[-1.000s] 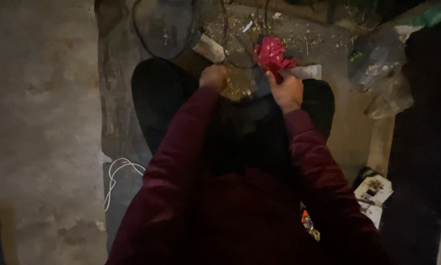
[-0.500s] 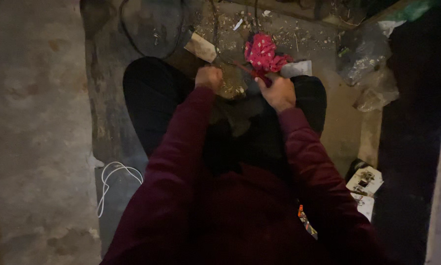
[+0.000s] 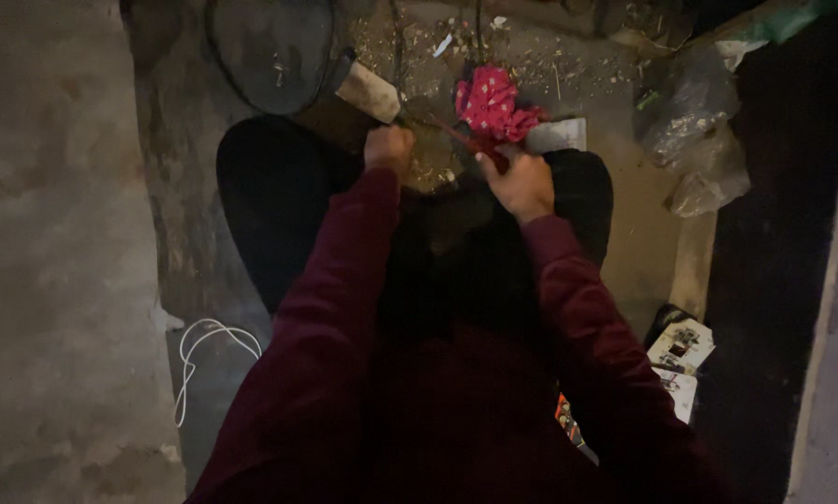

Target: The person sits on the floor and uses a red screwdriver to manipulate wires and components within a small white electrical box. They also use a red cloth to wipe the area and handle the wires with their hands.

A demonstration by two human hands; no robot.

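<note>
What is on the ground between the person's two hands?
In the head view, between the left hand and the right hand lies a patch of littered ground, crossed by a thin red tool that the right hand holds.

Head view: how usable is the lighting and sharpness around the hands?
Head view: dim and uneven, soft all over. The left hand and right hand show as shapes, fingers indistinct. The crumpled pink spotted cloth is the clearest colour. The dark lap and maroon sleeves merge into shadow. The right edge is nearly black. The white looped cord stands out.
</note>
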